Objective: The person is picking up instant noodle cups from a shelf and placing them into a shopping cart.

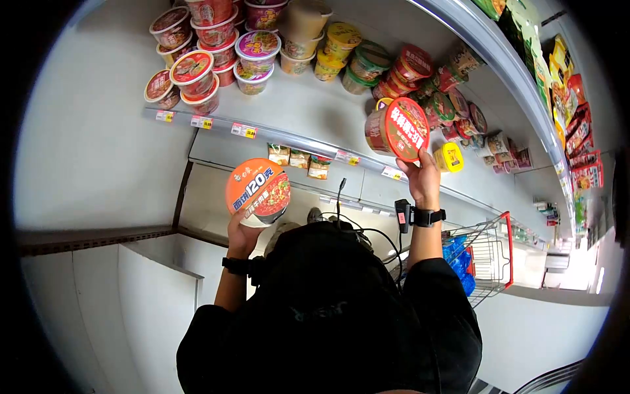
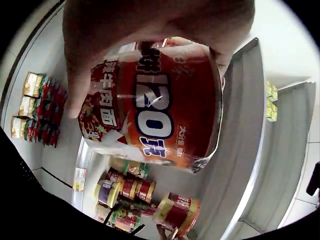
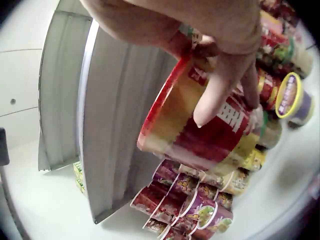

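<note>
My left hand [image 1: 242, 236] grips an orange-lidded instant noodle bowl [image 1: 259, 189] by its lower edge, its printed lid facing up toward the head camera. In the left wrist view, thumb and fingers span the sides of this bowl [image 2: 155, 107]. With my right hand [image 1: 423, 178] I hold a red-lidded instant noodle bowl [image 1: 407, 130], tilted in front of the shelf. Fingers of that hand [image 3: 225, 45] lie along the wall of the red and yellow bowl [image 3: 200, 135] in the right wrist view. The two bowls are apart.
Stacked noodle bowls [image 1: 256, 52] line the shelf [image 1: 308, 105] ahead, with price tags [image 1: 243, 130] on its front edge. A yellow cup [image 1: 449, 157] stands beside my right hand. Small packets [image 1: 299, 159] sit lower down. To the right is a shopping cart [image 1: 508, 249] holding something blue.
</note>
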The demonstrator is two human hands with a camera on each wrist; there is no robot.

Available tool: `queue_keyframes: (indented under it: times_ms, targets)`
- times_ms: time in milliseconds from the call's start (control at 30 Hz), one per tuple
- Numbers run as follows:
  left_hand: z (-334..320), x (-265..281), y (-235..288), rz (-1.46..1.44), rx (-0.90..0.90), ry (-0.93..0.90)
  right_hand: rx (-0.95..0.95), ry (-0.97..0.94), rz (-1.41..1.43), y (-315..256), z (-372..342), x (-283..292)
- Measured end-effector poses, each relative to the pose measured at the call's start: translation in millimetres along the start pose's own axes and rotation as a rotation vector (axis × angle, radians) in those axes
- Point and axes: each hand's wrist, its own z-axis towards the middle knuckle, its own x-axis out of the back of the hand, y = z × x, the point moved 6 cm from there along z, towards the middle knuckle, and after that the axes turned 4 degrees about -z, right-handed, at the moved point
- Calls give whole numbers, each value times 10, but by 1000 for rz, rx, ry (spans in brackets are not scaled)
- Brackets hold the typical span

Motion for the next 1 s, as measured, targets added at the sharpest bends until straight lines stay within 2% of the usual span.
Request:
queue_keyframes:
  times_ms: [100, 200, 300, 400, 467, 500, 533, 600, 667, 700, 733, 833, 867, 933, 1000]
  targets:
    - [170, 126, -39, 6, 53, -11, 10, 78, 47, -62, -147, 158]
    - [368, -7, -58, 34, 96, -52, 1, 156, 76, -57, -119, 405]
    - [541, -177, -119, 4, 149, -115, 113, 154, 120, -199, 148, 531]
    - [600, -369, -176, 56, 148, -148, 130, 150, 156, -384, 722, 568]
    - [602, -455, -203, 52, 121, -167, 110, 68, 175, -443, 1349, 613]
    - [599, -455, -222, 52, 95, -152, 176, 41, 153, -549, 1616, 572]
    - [577, -457, -238, 51, 70, -135, 137, 32, 217, -666, 1788, 477]
    - [496, -535, -245, 27, 10, -123, 231, 32, 342, -886, 2257, 328]
    - [392, -559, -253, 17, 9, -135, 331, -20, 361, -790, 3101, 531]
    - [314, -589, -259, 23, -1, -126, 220, 27, 359, -736, 3313, 520]
    - [230, -607, -241, 27, -47, -68, 107, 75, 356, -661, 3349, 460]
    - [45, -521, -217, 31, -84, 41, 98, -2, 299, -610, 3195, 243]
    - [-18, -460, -224, 25, -67, 77, 55, -51, 396, -582, 3105, 163]
    - [-59, -358, -244, 37, -52, 90, 137, -76, 240, -629, 2883, 59]
    - [-77, -359, -224, 63, -57, 107, 54, -82, 223, -546, 2870, 105]
